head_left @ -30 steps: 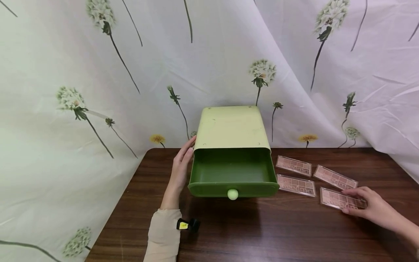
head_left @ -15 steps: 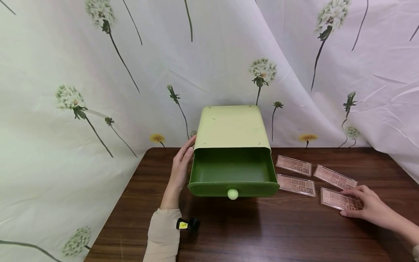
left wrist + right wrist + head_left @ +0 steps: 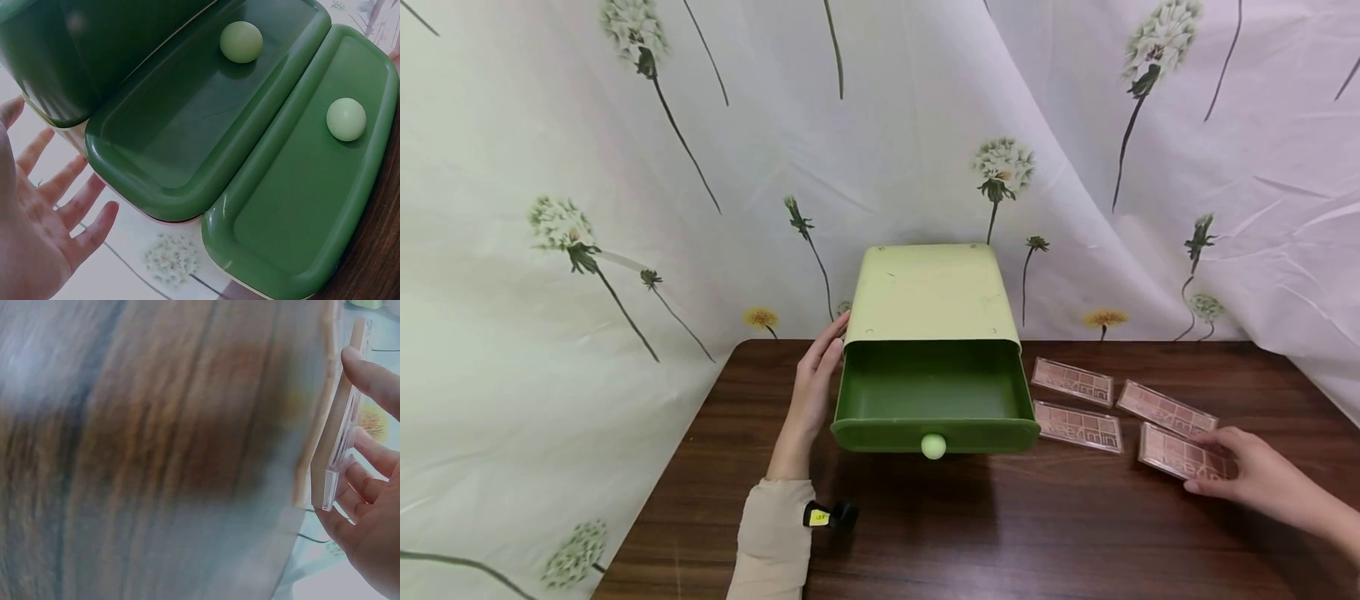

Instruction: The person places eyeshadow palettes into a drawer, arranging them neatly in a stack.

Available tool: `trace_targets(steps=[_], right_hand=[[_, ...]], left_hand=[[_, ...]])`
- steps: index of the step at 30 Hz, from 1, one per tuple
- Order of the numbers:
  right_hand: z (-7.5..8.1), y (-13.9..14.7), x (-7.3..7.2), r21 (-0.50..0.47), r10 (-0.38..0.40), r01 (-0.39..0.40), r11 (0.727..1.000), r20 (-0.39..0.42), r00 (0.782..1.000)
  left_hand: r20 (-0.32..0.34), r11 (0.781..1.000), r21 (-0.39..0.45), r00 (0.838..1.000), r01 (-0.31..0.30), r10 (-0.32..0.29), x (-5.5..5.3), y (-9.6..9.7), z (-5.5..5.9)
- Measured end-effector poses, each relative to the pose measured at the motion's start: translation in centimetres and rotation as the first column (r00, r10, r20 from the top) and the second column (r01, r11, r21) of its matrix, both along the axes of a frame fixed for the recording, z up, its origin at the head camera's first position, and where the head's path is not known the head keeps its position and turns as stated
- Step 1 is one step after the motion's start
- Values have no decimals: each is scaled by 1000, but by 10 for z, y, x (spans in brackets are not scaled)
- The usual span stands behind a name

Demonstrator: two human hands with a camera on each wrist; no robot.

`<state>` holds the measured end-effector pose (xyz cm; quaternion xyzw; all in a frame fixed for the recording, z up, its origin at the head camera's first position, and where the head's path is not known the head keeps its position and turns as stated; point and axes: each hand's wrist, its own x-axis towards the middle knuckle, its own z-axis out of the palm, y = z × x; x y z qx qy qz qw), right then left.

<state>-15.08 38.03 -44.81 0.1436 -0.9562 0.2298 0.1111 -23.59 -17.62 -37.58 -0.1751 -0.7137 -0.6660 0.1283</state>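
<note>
A drawer unit [image 3: 932, 292] with a cream shell stands mid-table, its green top drawer [image 3: 880, 435] pulled out and bare inside. My left hand [image 3: 812, 379] rests against the unit's left side, fingers extended; the left wrist view shows them spread beside the shell. On the right, my right hand [image 3: 1251, 468] pinches a clear-lidded eyeshadow palette [image 3: 1180, 454] between thumb and fingers, and its left end is tipped up off the wood. The right wrist view shows that palette edge-on, with the thumb on one face and the fingers on the other.
Three more palettes lie flat right of the unit: one at the back [image 3: 1072, 382], one in front of it [image 3: 1077, 427], one just behind the held one [image 3: 1167, 407]. Two closed drawers with round knobs [image 3: 241, 42] sit below the pulled-out one. A dandelion-print cloth [image 3: 910, 125] hangs behind.
My right hand has taken a firmer grip on the nearest palette and raised it slightly, so it now overlaps the one behind. The left hand and drawer unit have stayed put.
</note>
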Motion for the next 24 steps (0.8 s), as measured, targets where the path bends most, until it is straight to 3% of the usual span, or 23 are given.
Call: trace_targets(steps=[4,12,18,24], right_hand=[[6,-5,4,-7,35,-35,999,-78,996],[26,-19,13,24,19,-16,1000,-102,995],[44,-37,19,-49,5,-14,999,-185,983],[64,-57,26,-113,58,-91,989,-271,961]], left_hand=[[2,1000,1,1000,-2,2,1,0,1],[7,1000,7,1000,-1,1,1,0,1],[10,1000,8,1000,-2,2,1,0,1],[4,1000,6,1000,0,0,0,0,0]])
